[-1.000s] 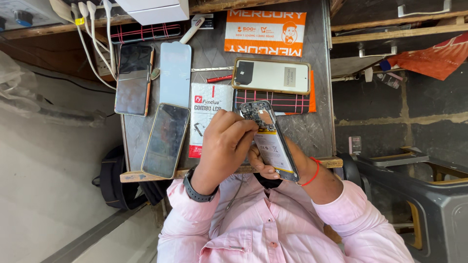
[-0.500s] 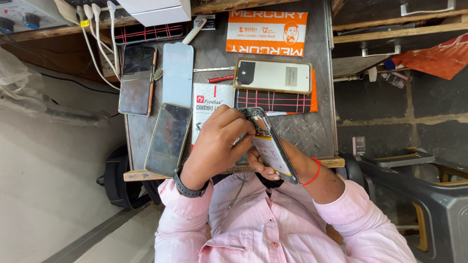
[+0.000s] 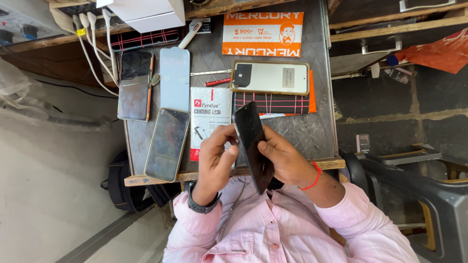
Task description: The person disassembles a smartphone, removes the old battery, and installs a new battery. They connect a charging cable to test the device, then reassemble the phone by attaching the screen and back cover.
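Since prior frame: black smartphone turned edge-on, dark face toward right hand | right hand grip closed around its edges, steadying | left hand pinches its left side | located above desk near edge, 6 o'clock of white box.

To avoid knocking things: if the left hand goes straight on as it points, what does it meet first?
Probably the white packet flat on the table, just beyond the left hand, beside the black phone in the right hand. Depth is unclear; the hand may pass above it.
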